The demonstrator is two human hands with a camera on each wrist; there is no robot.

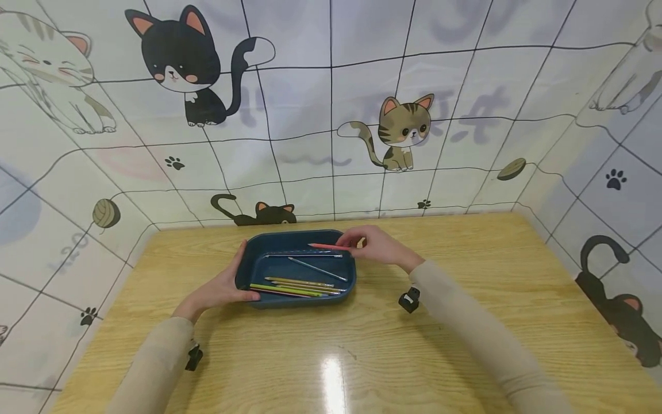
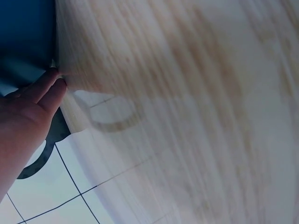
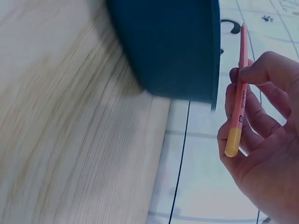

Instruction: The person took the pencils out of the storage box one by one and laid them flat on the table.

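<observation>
It seems to be a small indoor corner, made like a booth, because a light covering [image 1: 305, 109] stands behind the table [image 1: 279, 356] and on both its sides, printed with grid lines [image 1: 332, 126], cartoon cats [image 1: 181, 52], paw prints [image 1: 614, 183] and balls of yarn [image 1: 106, 213]. The table has a pale wood-grain top, on which a bright reflection [image 1: 333, 385] shines. Such cheerful pictures, together with the pencils [image 1: 287, 290] in the dark blue tray [image 1: 295, 234], would suit a home or a classroom equally, so I cannot tell which it is.
</observation>
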